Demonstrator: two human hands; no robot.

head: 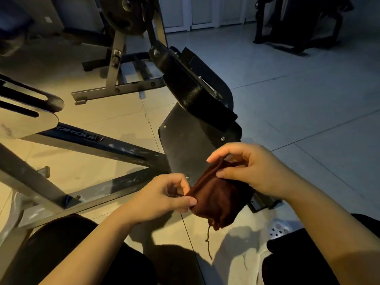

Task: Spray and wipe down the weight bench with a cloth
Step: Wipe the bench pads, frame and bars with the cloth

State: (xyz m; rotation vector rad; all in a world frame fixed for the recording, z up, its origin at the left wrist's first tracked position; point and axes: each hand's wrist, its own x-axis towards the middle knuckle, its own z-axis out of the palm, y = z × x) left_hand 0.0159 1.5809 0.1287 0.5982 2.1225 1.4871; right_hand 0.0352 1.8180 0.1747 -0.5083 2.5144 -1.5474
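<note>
The dark red cloth (218, 198) hangs in the air between both hands, just in front of the bench pad (195, 91). The left hand (164, 196) pinches its lower edge; the right hand (246, 169) pinches the upper fold. This grip suggests folding or regripping the cloth to present a wiping face. A loose thread dangles below. No spray bottle is visible. Dim lighting obscures the pad surface, and the steel frame (92, 145) is cut off at left.

A dimly lit gym room.
Steel machine frames (86, 147), a weight plate (127, 13) and a padded bench (191, 87) are seen on tiled floor (298, 83).
</note>
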